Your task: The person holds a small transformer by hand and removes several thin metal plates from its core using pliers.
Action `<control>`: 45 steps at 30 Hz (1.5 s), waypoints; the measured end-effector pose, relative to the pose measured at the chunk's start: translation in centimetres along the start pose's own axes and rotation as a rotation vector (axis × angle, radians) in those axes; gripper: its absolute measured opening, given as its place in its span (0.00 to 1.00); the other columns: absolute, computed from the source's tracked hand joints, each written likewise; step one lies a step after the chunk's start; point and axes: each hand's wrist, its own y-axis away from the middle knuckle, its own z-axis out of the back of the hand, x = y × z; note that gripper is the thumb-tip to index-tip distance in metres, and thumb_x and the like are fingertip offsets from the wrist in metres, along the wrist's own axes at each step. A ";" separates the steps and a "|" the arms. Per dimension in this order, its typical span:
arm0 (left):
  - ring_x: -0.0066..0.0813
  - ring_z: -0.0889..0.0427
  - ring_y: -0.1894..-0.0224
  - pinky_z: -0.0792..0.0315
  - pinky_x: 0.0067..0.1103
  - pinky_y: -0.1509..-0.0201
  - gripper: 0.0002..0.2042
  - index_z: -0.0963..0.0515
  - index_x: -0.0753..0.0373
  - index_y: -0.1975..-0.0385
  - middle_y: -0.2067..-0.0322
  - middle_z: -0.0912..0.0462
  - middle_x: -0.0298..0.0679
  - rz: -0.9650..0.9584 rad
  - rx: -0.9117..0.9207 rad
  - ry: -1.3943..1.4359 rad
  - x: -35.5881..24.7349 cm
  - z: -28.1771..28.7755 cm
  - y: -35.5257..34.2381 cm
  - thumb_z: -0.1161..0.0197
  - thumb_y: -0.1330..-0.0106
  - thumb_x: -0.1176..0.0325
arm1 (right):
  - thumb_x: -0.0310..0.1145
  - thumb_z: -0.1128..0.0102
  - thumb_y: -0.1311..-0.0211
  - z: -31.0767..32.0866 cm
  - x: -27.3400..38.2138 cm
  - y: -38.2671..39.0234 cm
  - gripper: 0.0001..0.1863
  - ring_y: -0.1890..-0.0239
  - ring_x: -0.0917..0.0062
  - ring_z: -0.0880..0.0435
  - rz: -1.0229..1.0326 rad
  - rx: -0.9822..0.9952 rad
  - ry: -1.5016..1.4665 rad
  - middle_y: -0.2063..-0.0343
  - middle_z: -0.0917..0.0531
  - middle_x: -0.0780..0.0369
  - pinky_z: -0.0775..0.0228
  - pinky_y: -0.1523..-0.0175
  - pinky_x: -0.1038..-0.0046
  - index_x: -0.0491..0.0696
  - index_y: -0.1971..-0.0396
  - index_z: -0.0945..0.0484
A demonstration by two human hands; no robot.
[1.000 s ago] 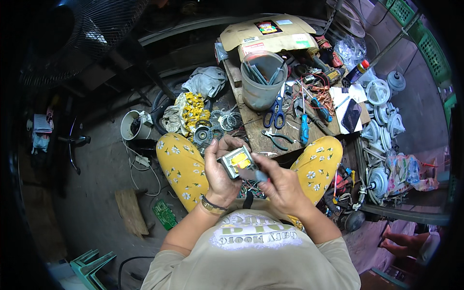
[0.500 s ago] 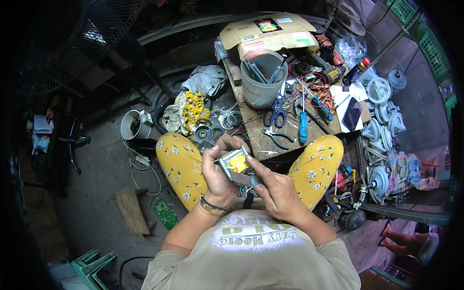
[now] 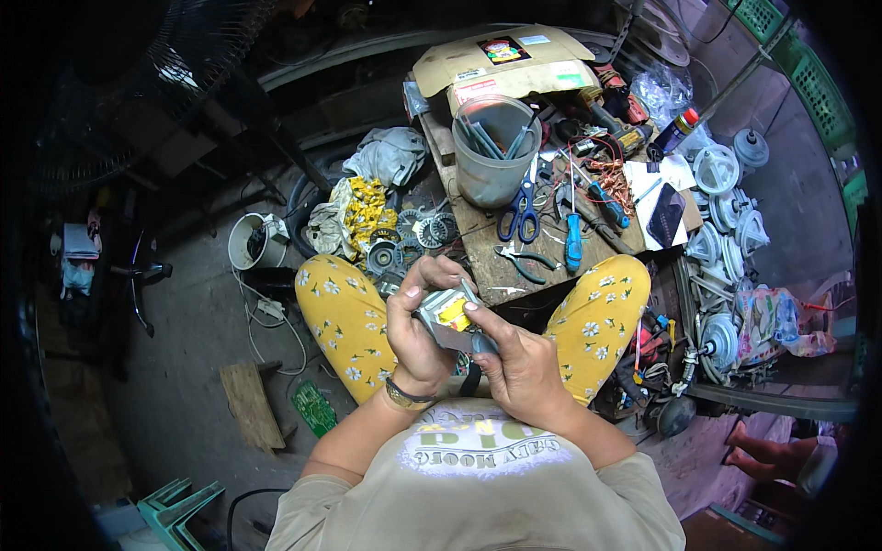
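Note:
My left hand (image 3: 424,332) is closed around a small transformer (image 3: 437,302), a grey metal frame with a yellow-wrapped middle, held above my lap. My right hand (image 3: 525,360) is closed at the transformer's near right side. Its index finger is stretched onto the yellow wrapping. Between its thumb and lower fingers is a blue-grey piece, which seems joined to a flat, blade-like tool (image 3: 452,339) lying along the transformer's near edge. My fingers hide part of this tool, so its exact kind is unclear.
On the low wooden bench (image 3: 473,246) ahead are pliers (image 3: 527,264), scissors (image 3: 522,209), a blue-handled screwdriver (image 3: 573,241), a plastic bucket (image 3: 491,174) and a phone (image 3: 666,217). Several fan motor parts (image 3: 424,228) lie on the floor beyond my left knee. A green circuit board (image 3: 314,408) lies left.
The transformer has tilted in my left hand, so its yellow face shows narrower. My right index finger has stayed against it, and my head view has shifted slightly.

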 end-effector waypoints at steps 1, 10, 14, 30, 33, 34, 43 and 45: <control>0.33 0.26 0.66 0.27 0.26 0.62 0.17 0.34 0.63 0.71 0.67 0.30 0.45 -0.024 -0.008 -0.014 0.1 -0.2 0.1 0.58 0.39 0.53 | 0.31 0.38 0.44 -0.1 0.0 0.0 0.29 0.67 0.62 0.16 0.006 -0.014 -0.002 0.64 0.17 0.57 0.25 0.65 0.64 0.55 0.40 0.33; 0.30 0.29 0.63 0.31 0.26 0.58 0.15 0.35 0.64 0.70 0.65 0.32 0.41 -0.249 -0.182 -0.021 0.1 -1.9 0.7 0.57 0.40 0.56 | 0.31 0.39 0.45 -0.8 -0.1 -0.8 0.27 0.75 0.68 0.22 0.147 -0.144 0.074 0.72 0.25 0.62 0.30 0.71 0.67 0.57 0.42 0.30; 0.29 0.29 0.63 0.32 0.26 0.57 0.15 0.34 0.62 0.69 0.65 0.31 0.40 -0.225 -0.225 0.047 0.2 -2.3 0.8 0.57 0.38 0.56 | 0.30 0.37 0.51 -1.1 -0.8 -0.7 0.31 0.76 0.72 0.24 0.205 -0.173 0.172 0.75 0.29 0.64 0.32 0.73 0.70 0.63 0.42 0.28; 0.29 0.26 0.62 0.31 0.26 0.56 0.15 0.28 0.59 0.69 0.67 0.25 0.37 -0.096 -0.393 0.156 1.4 -0.9 -1.4 0.58 0.36 0.55 | 0.26 0.44 0.37 -3.9 -2.0 -3.4 0.15 0.73 0.73 0.20 0.028 -0.338 -0.254 0.72 0.21 0.61 0.30 0.69 0.73 0.51 0.50 0.22; 0.29 0.26 0.62 0.31 0.26 0.56 0.15 0.28 0.59 0.69 0.67 0.25 0.37 -0.037 -0.397 0.096 0.8 0.2 -2.0 0.58 0.36 0.55 | 0.25 0.49 0.34 -2.1 -1.6 -3.4 0.14 0.74 0.82 0.25 -0.241 -0.045 -0.597 0.72 0.20 0.64 0.32 0.67 0.77 0.48 0.51 0.23; 0.28 0.26 0.62 0.30 0.26 0.56 0.15 0.29 0.59 0.69 0.67 0.25 0.37 0.024 -0.439 0.108 0.5 0.0 -1.8 0.57 0.37 0.55 | 0.28 0.50 0.32 -1.8 -2.1 -3.6 0.14 0.73 0.87 0.30 -0.300 0.051 -0.712 0.72 0.20 0.66 0.33 0.66 0.79 0.48 0.48 0.25; 0.28 0.26 0.63 0.30 0.24 0.57 0.15 0.30 0.62 0.68 0.66 0.25 0.38 -0.039 -0.257 0.144 1.1 0.6 -1.4 0.59 0.36 0.57 | 0.33 0.47 0.35 -0.1 -0.8 -1.6 0.25 0.65 0.52 0.18 -0.211 0.084 -0.162 0.68 0.18 0.50 0.29 0.64 0.60 0.58 0.37 0.36; 0.29 0.26 0.63 0.30 0.24 0.56 0.15 0.31 0.62 0.68 0.66 0.25 0.40 -0.080 -0.221 0.112 0.8 0.2 -1.4 0.58 0.37 0.57 | 0.34 0.47 0.35 0.2 -0.4 -1.6 0.26 0.65 0.53 0.18 -0.223 0.100 -0.136 0.66 0.17 0.51 0.28 0.64 0.59 0.60 0.37 0.36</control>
